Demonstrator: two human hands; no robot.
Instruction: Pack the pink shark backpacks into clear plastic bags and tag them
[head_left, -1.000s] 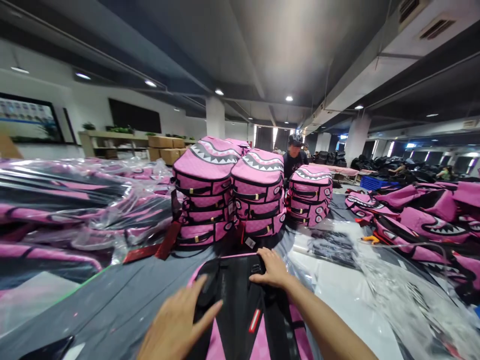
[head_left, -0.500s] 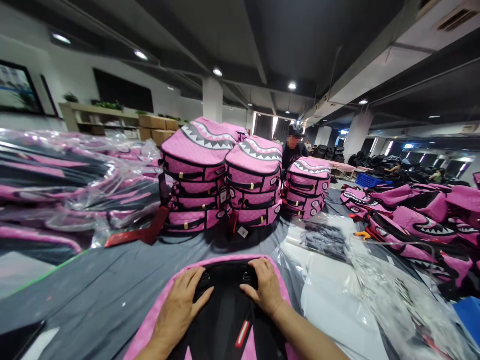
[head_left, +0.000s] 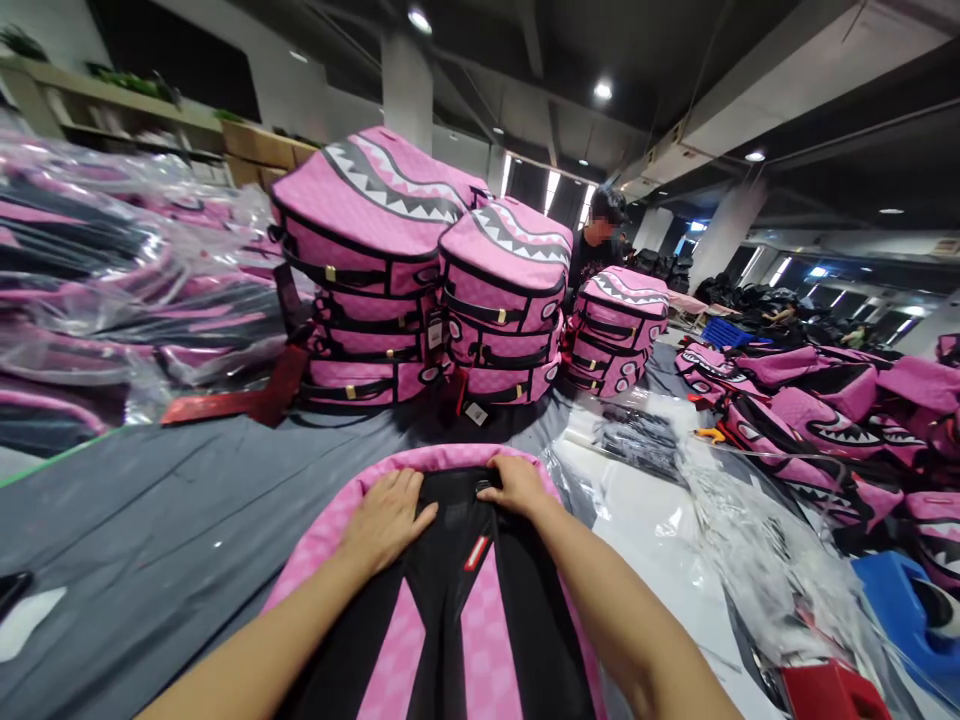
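Note:
A pink and black backpack (head_left: 442,590) lies in front of me with its black panel facing up. Two pink stripes and a small red and white label run down that panel. My left hand (head_left: 386,520) rests on its upper left part, fingers stretched out and thumb apart. At the upper right corner, my right hand (head_left: 517,485) grips the backpack, thumb beside a black strap fitting (head_left: 484,487) and fingers at the pink edge. The undersides of both hands are hidden.
Stacked pink backpacks with shark-teeth prints (head_left: 506,300) stand ahead. Plastic-wrapped bags (head_left: 97,280) are heaped at left, loose pink bags (head_left: 825,410) at right. Clear plastic bags (head_left: 750,540), a blue object (head_left: 911,620) and a red object (head_left: 832,690) lie nearby. A person (head_left: 596,240) stands behind the stacks.
The view has tilted down and shows more of the backpack. My left hand lies flatter on it; my right hand's fingers have drawn closer together at the top corner.

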